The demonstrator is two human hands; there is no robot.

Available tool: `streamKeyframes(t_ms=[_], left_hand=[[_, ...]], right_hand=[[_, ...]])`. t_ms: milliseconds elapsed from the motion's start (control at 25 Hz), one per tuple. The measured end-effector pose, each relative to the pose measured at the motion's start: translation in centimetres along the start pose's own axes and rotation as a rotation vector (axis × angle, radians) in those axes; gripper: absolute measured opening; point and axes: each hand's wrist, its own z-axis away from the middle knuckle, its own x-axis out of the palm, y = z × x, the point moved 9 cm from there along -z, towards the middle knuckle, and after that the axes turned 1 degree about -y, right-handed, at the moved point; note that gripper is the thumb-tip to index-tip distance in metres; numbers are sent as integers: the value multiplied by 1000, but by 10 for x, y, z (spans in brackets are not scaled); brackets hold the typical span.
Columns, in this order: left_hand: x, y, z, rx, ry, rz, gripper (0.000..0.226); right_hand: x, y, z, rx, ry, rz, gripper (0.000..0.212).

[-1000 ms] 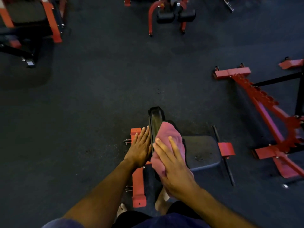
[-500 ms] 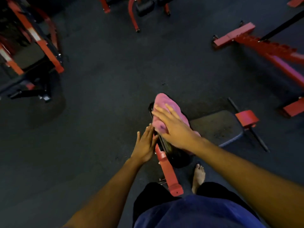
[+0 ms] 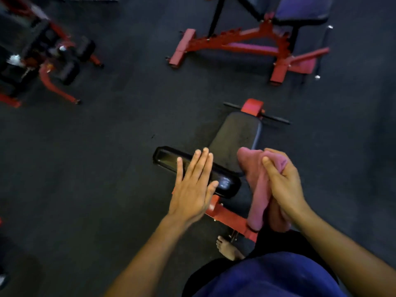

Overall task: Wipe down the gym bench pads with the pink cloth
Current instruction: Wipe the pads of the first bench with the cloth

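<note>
The dark gym floor [image 3: 107, 157] fills most of what I see, and a red-framed bench [image 3: 246, 46] with a bluish seat stands at the far side, well apart from me, with another red and black machine [image 3: 47, 58] off to my far left. Right below me is the low bench I am working at: its red frame [image 3: 229, 219] runs toward my bare foot [image 3: 228, 249], its wide black seat pad [image 3: 237, 136] lies flat ahead, and its long narrow black back pad [image 3: 192, 168] shows edge-on and glossy, stretching leftward from the seat. My left hand [image 3: 192, 189] is flat with the fingers straight and close together, lying across the narrow back pad near its middle, though I cannot tell how firmly it presses. My right hand [image 3: 282, 185] is curled around the pink cloth [image 3: 257, 189], gripping it in a bunch with the thumb across the front. The cloth sits to the right of the back pad's near end, over the near right corner of the seat pad, and hangs in a long fold down past my wrist toward the red frame. It is apart from my left hand, with the end of the back pad between them.
</note>
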Motion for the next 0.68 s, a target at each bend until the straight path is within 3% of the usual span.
streamKeyframes(t_ms=[120,320,560,680], left_hand=[[-4,-1,-25,213,-71,-171,66],[11,24,-37,638,-282,-162,60],[13,29,-35,1010,-511,-197,65],[14,31,-35,1066,-508,-200,64]], right_hand=[[39,16,60,28,140,-109,19],[92,49,74,202,221,-266,51],[81,119,33,455,309,-382,35],[79,132,32,577,334,-442,28]])
